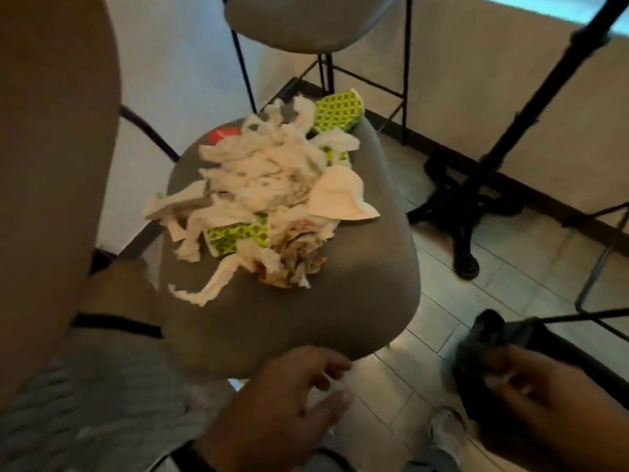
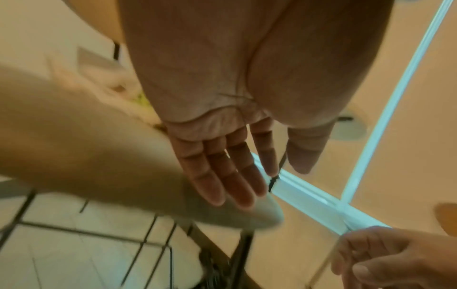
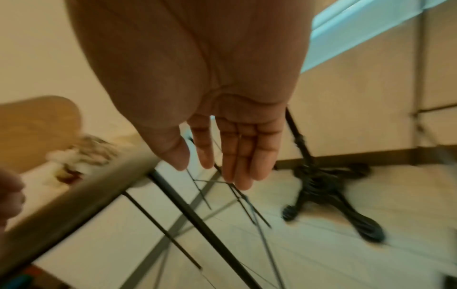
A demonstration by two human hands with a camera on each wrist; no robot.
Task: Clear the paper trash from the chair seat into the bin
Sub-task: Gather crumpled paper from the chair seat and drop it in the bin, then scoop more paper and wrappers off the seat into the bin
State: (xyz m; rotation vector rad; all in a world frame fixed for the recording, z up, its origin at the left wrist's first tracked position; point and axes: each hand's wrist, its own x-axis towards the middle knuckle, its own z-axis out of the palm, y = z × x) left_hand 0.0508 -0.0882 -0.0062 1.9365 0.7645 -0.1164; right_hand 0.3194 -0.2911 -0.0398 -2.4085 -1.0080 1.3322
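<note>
Two bare hands are hovering at the near edge of a grey chair seat (image 1: pixel 272 321). The left hand (image 1: pixel 289 400) is reaching forward with fingers straight and spread, holding nothing. The right hand (image 1: pixel 551 400), off to its right over the tiled floor (image 1: pixel 510 284), is also relaxed and empty. Just beyond the left hand, the paper trash (image 1: pixel 269 195) is lying heaped mid-seat; gathering it inward with both hands should keep shreds from sliding off. No bin is showing. Farther right, a black pedestal base (image 1: pixel 466 212) is standing.

Your head cam looks steeply down on the chair seat (image 1: pixel 272 318) from close up. Both wrist cams look along your palms from low beside it, sharing the seat edge and tiled floor (image 3: pixel 309 254).
</note>
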